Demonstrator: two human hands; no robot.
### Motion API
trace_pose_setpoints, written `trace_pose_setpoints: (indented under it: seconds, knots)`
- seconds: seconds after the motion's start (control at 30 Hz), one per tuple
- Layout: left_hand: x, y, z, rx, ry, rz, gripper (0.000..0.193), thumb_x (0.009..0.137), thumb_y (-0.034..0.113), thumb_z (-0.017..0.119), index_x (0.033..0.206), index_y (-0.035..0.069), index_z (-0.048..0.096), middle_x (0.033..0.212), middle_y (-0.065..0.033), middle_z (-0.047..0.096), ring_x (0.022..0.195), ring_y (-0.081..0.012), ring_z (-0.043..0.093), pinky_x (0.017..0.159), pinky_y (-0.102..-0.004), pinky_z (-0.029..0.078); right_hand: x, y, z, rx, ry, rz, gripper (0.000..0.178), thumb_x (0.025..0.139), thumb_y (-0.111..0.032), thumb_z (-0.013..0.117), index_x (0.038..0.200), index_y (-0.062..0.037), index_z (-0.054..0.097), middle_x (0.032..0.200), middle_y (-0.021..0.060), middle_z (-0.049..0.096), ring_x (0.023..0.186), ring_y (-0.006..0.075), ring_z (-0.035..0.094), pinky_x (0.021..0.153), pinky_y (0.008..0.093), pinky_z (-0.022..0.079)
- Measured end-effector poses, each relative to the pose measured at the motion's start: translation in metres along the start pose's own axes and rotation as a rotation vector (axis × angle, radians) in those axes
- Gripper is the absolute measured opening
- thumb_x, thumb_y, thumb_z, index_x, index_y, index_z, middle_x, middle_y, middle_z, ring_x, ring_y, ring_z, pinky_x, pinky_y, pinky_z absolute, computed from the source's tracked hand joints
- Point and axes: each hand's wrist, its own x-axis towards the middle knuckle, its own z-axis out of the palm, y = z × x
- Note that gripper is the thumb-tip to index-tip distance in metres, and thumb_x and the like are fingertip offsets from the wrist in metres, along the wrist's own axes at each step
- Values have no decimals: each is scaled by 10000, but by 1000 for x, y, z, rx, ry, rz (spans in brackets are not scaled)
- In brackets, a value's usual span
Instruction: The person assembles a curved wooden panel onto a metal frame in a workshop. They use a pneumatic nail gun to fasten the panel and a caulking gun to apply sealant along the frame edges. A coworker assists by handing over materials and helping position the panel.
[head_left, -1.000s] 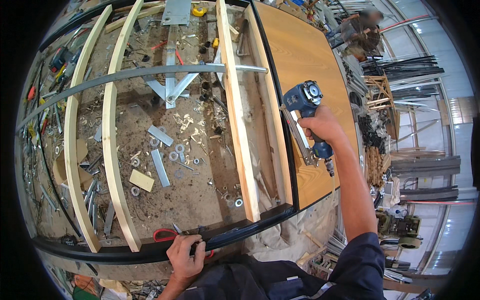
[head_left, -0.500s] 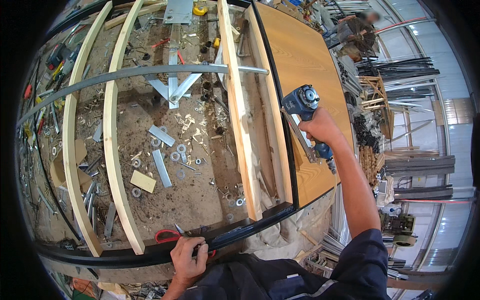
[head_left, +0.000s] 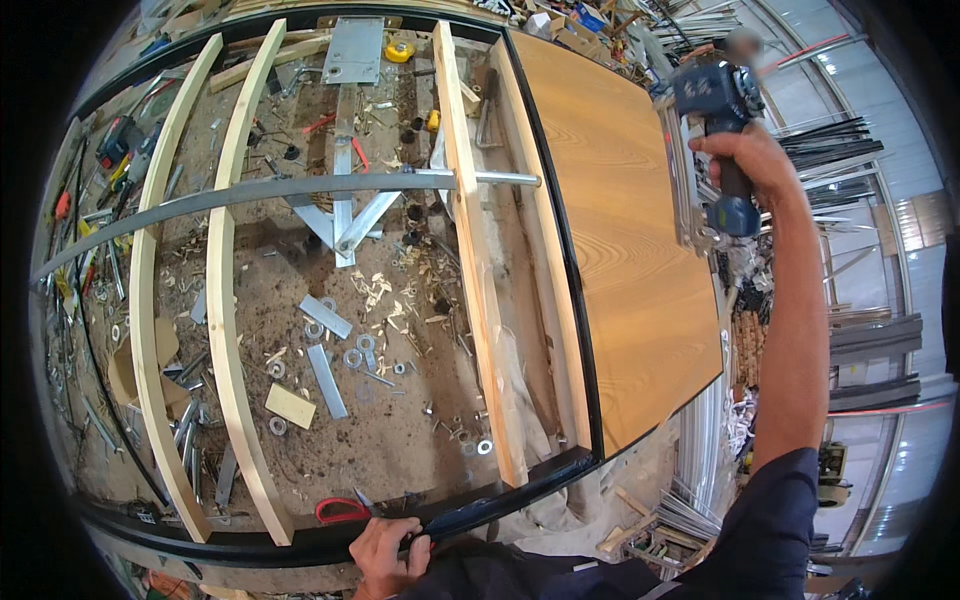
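Nailer (head_left: 708, 92) fills the tightly wrapped right hand (head_left: 757, 160); left hand (head_left: 387, 555) half-curls at the black frame (head_left: 540, 484), any hold unclear

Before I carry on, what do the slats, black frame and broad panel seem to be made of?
Slats: unfinished wood, probably pine, going by the pale yellow colour and matt surface. Black frame: likely painted metal, since it looks smooth with a sheen; the coating hides what's beneath. Panel: satin brown, wavy grain; perhaps veneer or laminate.
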Motion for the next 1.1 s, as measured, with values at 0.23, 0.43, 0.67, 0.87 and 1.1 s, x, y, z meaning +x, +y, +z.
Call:
trace_pose_setpoints:
  seconds: [0.23,0.43,0.67,0.87,1.1]
  knots:
    - [8,12,0,-34,5,14,141,843,51,712,977,51,669,830,-152,666,719,-330,654,657,-396,536,35,40,63,169,-118,3,213,825,-104,694,966,56,706,618,59,605,475,126,560,456,297,480]
    - [6,23,10,93,91,-19,118,883,128,690,984,70,670,836,-158,654,711,-368,633,654,-433,527,16,18,43,314,-135,-60,190,786,-117,768,840,14,642,623,90,614,488,163,584,464,319,494]
    - [-10,0,27,221,231,-16,130,812,40,662,934,12,627,796,-151,631,677,-338,607,639,-397,499,-38,-22,-1,515,-205,-307,262,889,-153,693,1027,69,686,726,83,665,553,112,592,517,284,526]
    - [-21,-17,44,146,436,-141,75,947,51,597,982,-14,610,810,-116,600,692,-194,561,667,-306,475,-48,-17,-27,658,-211,-449,230,941,-227,647,966,-1,678,673,31,641,508,108,573,499,269,509]
    - [-15,-30,55,296,529,-98,115,994,124,607,961,15,623,721,-68,543,598,-126,465,566,-276,422,18,-72,-53,838,-29,-771,174,867,-192,648,872,-25,697,725,79,687,572,193,628,539,357,532]
